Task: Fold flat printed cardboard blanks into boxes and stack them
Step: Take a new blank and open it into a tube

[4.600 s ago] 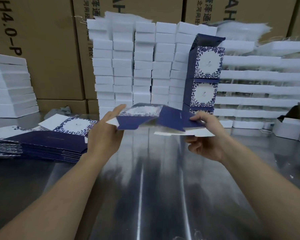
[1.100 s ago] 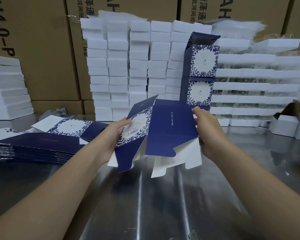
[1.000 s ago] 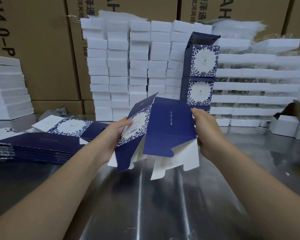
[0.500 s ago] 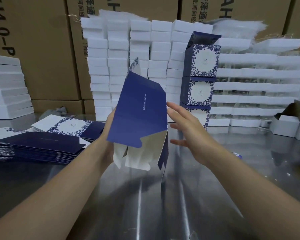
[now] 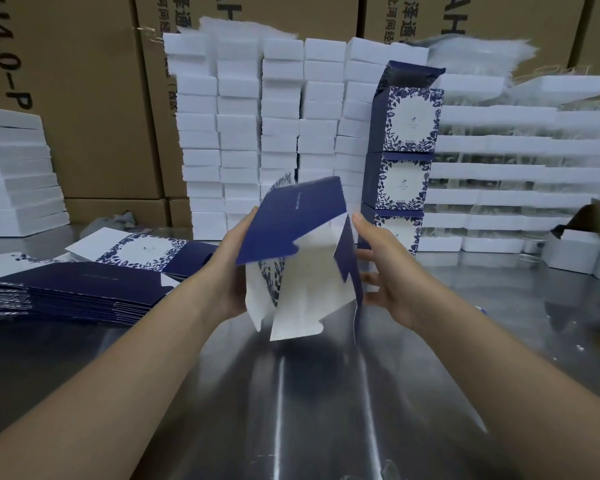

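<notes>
I hold a half-opened navy and white box blank [image 5: 298,233] above the steel table [image 5: 312,393], its white bottom flaps hanging open toward me. My left hand [image 5: 231,268] grips its left side, thumb on the navy panel. My right hand [image 5: 385,268] touches the right side panel with straight fingers. A pile of flat printed blanks [image 5: 84,282] lies on the table to the left. Three folded navy floral boxes [image 5: 404,157] stand stacked behind the blank, to the right.
Tall stacks of white foam blocks [image 5: 257,133] line the back, with flat white trays [image 5: 520,174] at the right and more white slabs [image 5: 14,174] far left. Brown cartons [image 5: 84,98] form the back wall. A small open white carton [image 5: 575,247] sits at the right edge.
The blank has tilted over, so its open bottom flaps now face me. My right hand, off the blank half a second ago, has come back against its right side.
</notes>
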